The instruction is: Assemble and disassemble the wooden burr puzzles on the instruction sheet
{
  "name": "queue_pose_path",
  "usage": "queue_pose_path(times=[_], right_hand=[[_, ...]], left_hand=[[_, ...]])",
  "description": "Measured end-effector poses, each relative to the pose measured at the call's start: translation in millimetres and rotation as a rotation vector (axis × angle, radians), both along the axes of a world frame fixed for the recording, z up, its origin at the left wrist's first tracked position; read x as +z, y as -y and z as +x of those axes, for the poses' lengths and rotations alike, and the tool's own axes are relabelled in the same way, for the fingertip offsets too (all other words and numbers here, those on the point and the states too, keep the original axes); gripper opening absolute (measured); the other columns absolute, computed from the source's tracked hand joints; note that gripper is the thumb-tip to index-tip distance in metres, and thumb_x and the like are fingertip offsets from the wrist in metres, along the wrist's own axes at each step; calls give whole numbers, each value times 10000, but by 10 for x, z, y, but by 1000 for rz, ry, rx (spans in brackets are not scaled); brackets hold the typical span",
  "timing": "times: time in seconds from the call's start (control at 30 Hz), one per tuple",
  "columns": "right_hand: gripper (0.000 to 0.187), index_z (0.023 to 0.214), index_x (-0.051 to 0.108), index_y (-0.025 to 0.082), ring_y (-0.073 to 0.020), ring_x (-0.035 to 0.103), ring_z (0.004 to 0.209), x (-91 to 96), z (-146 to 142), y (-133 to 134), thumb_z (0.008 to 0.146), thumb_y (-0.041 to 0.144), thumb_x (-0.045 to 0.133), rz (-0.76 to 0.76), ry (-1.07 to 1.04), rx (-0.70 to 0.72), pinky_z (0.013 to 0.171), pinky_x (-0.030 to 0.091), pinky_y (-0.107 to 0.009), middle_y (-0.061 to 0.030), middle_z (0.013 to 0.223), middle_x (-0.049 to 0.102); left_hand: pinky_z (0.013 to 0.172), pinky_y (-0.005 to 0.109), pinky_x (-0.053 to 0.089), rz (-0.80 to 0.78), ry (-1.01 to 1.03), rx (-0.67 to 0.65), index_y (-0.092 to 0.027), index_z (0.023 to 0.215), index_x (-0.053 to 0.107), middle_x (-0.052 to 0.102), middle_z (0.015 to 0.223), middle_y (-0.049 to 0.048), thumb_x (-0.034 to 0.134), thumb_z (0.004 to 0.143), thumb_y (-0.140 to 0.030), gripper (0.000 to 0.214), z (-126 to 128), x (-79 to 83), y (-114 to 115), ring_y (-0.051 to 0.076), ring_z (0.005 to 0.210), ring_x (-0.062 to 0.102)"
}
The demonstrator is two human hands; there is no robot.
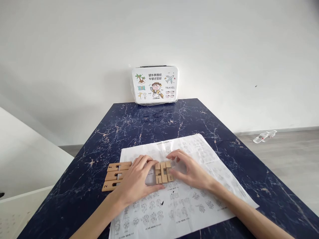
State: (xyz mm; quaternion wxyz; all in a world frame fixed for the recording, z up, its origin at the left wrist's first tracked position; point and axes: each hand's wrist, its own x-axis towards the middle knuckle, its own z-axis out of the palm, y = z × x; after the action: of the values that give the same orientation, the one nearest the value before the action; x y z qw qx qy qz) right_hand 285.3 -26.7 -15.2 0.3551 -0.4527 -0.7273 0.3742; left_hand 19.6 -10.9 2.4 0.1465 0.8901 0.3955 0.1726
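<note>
On the printed sheet lies a small group of notched wooden puzzle pieces (163, 172), set side by side, with dark marks on some ends. My left hand (138, 176) brackets the group from the left, index fingertip at its upper left corner and thumb along its near edge. From the right, my right hand (190, 168) reaches in with fingers apart; its thumb is at the right side of the pieces and its index finger is raised above them. Left of my left hand are 3 longer notched wooden bars (113, 175), marked with numbers and partly hidden by that hand.
The white paper sheet (214, 169) carries printed diagrams and lies on a dark blue marbled table (159, 124). A white case with cartoon prints (156, 84) stands at the table's far edge against the wall. A clear plastic bottle (264, 136) lies on the floor to the right.
</note>
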Motion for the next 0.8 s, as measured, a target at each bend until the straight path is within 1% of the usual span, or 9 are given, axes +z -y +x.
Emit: queue_pose_path(times=[0.1, 0.17, 0.27, 0.33, 0.4, 0.47, 0.53, 0.63, 0.8], right_hand=[[736, 1500, 510, 326, -334, 468, 1430, -19, 11, 19, 858, 390, 863, 14, 98, 84, 1184, 471, -541, -104, 1513, 494], [848, 1542, 482, 354, -360, 393, 1490, -36, 20, 21, 809, 402, 905, 12, 164, 120, 1204, 453, -572, -101, 1550, 440], [718, 1458, 561, 343, -363, 403, 1479, -51, 42, 6, 824, 389, 895, 31, 200, 138, 1184, 471, -576, -96, 1542, 459], [622, 1384, 595, 315, -346, 485, 1410, -42, 56, -8, 838, 379, 886, 35, 169, 119, 1148, 499, -554, -97, 1482, 535], [585, 1343, 599, 301, -313, 600, 1256, -16, 64, -18, 841, 379, 887, -4, 121, 73, 1055, 549, -512, -88, 1364, 629], [530, 1291, 606, 289, -268, 655, 1062, 19, 65, -21, 849, 385, 882, -51, 55, 29, 933, 569, -454, -65, 1204, 688], [440, 1228, 618, 274, -228, 628, 919, 52, 62, -18, 885, 422, 852, -79, -39, 24, 837, 545, -403, -40, 1058, 689], [341, 1135, 638, 252, -185, 529, 770, 75, 61, -12, 963, 518, 767, -133, -162, 39, 726, 466, -349, -1, 869, 606], [444, 937, 591, 227, -135, 322, 624, 45, 77, 0, 1008, 659, 663, -235, -240, 37, 591, 276, -310, 63, 704, 375]], left_hand=[[895, 477, 616, -74, 54, 14, -263, 1335, 633, 640, 1271, 82, 858, 853, -615, 637, -15, 23, 32, 323, 1134, 660], [866, 442, 618, -160, 108, 14, -288, 1345, 621, 628, 1284, 72, 876, 836, -606, 653, -29, 68, 52, 297, 1093, 671], [875, 406, 600, -285, 228, 16, -314, 1345, 600, 623, 1301, 63, 874, 844, -594, 636, -48, 145, 81, 258, 1055, 666], [893, 394, 586, -359, 323, 23, -325, 1353, 582, 634, 1318, 58, 879, 855, -547, 621, -46, 174, 100, 245, 1059, 663], [898, 390, 580, -442, 375, 43, -342, 1385, 555, 667, 1291, 46, 874, 868, -499, 628, -27, 178, 119, 237, 1055, 673], [882, 390, 578, -493, 377, 72, -345, 1395, 549, 705, 1186, 28, 874, 866, -487, 637, 1, 161, 136, 232, 1012, 684], [848, 384, 577, -483, 373, 89, -336, 1379, 565, 711, 1077, 10, 881, 853, -491, 633, 29, 138, 152, 224, 942, 683], [794, 366, 571, -423, 376, 100, -331, 1363, 581, 685, 981, -8, 880, 847, -514, 623, 63, 109, 180, 206, 851, 664], [738, 330, 572, -437, 413, 106, -329, 1384, 550, 678, 1012, 0, 859, 877, -492, 615, 110, 59, 232, 186, 815, 664]])
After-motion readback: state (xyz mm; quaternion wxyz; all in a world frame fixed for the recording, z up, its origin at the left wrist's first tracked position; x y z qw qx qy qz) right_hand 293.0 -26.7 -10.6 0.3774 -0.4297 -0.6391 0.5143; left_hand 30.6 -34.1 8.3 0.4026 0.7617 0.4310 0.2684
